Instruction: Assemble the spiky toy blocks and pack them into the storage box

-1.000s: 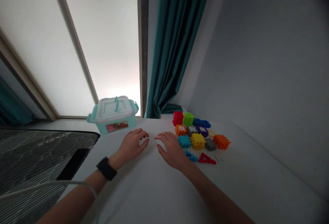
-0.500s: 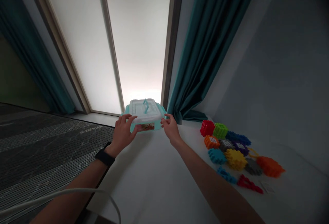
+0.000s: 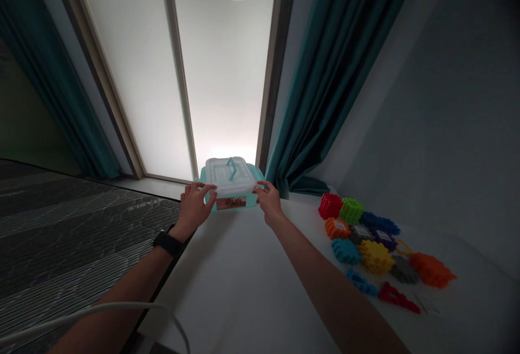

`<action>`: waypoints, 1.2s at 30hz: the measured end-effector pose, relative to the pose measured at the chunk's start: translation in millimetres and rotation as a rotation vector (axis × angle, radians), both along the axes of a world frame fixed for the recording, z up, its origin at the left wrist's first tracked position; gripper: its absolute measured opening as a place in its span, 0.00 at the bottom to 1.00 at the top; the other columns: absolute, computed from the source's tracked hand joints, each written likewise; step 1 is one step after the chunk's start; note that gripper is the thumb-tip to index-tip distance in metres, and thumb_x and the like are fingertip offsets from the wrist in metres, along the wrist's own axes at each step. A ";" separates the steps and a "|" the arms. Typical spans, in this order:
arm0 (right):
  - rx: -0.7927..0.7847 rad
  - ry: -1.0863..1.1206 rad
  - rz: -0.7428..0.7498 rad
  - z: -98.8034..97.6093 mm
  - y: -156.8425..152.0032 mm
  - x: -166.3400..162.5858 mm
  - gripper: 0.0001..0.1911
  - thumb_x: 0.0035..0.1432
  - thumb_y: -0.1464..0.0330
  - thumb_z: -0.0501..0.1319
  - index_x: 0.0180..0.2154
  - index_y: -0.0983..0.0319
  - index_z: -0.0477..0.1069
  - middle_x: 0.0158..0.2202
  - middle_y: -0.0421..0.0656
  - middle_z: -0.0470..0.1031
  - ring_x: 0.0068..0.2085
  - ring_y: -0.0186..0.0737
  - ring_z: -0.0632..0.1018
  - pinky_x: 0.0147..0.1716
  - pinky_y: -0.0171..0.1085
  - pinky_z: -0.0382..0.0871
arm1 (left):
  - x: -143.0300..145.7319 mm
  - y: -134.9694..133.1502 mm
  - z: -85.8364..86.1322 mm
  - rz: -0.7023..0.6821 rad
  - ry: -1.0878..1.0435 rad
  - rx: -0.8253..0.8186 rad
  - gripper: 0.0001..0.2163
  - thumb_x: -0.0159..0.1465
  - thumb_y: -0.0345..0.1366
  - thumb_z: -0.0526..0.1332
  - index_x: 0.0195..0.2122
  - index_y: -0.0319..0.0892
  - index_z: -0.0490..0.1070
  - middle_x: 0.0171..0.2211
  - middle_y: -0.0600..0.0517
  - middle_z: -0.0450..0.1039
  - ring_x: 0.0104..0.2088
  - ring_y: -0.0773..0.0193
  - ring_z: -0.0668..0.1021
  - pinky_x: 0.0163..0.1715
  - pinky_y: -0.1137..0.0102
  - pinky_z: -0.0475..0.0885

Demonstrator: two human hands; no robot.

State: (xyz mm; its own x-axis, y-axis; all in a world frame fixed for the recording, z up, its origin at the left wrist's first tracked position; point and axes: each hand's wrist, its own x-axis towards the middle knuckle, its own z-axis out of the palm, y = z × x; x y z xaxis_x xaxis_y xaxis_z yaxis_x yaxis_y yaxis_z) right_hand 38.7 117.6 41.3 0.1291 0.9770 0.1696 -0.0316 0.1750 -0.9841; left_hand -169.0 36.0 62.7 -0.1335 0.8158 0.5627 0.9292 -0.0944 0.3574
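A teal plastic storage box [image 3: 252, 200] with a translucent white lid [image 3: 219, 172] stands at the far end of the white table. A teal handle sits upright on the lid, and a picture label is on the front wall. My left hand [image 3: 195, 205] grips the box's front left corner, with fingers on the lid edge and thumb against the front. At the front right corner, my right hand [image 3: 268, 200] is closed on the lid's edge, fingers bent. Some of its fingertips are hard to make out.
Colourful bumpy toy pieces lie on the right of the table [image 3: 244, 283], among them a red block [image 3: 330, 206], a yellow gear [image 3: 376, 257] and an orange piece [image 3: 432, 269]. A white cable [image 3: 122, 306] crosses the lower left. Teal curtains [image 3: 317, 126] hang behind.
The view has shifted slightly. My left thumb has moved off the label, which shows more fully now, and my right fingers have closed in on the lid's corner.
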 end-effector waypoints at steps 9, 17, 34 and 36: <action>-0.040 0.010 0.024 13.1 -22.9 35.8 0.21 0.48 0.59 0.63 0.44 0.61 0.71 0.23 0.33 0.66 0.21 0.30 0.63 0.18 0.31 0.55 | 26.8 1.2 -9.4 -0.203 -0.308 0.032 0.13 0.66 0.42 0.57 0.45 0.43 0.77 0.46 0.45 0.64 0.49 0.54 0.73 0.51 0.57 0.72; -0.058 -0.070 0.067 24.4 -46.2 97.7 0.12 0.47 0.65 0.63 0.36 0.61 0.77 0.28 0.38 0.70 0.24 0.30 0.70 0.18 0.29 0.56 | 79.8 -2.5 -15.6 -0.393 -0.316 0.061 0.06 0.62 0.37 0.63 0.38 0.44 0.78 0.50 0.45 0.63 0.52 0.53 0.71 0.47 0.58 0.76; -0.027 -0.162 0.108 -9.0 -77.4 115.1 0.18 0.55 0.63 0.59 0.48 0.58 0.67 0.34 0.37 0.68 0.30 0.36 0.78 0.26 0.35 0.70 | 108.3 -4.6 -33.8 -0.361 -1.071 -0.173 0.22 0.59 0.40 0.63 0.53 0.40 0.67 0.48 0.45 0.72 0.40 0.59 0.78 0.37 0.65 0.74; 0.039 -0.331 0.061 -11.6 -81.1 123.3 0.28 0.56 0.63 0.59 0.58 0.57 0.60 0.33 0.36 0.68 0.31 0.37 0.77 0.30 0.36 0.71 | 112.7 -6.6 -32.6 -0.397 -1.041 -0.192 0.22 0.58 0.42 0.63 0.53 0.40 0.67 0.47 0.45 0.73 0.37 0.60 0.77 0.34 0.67 0.74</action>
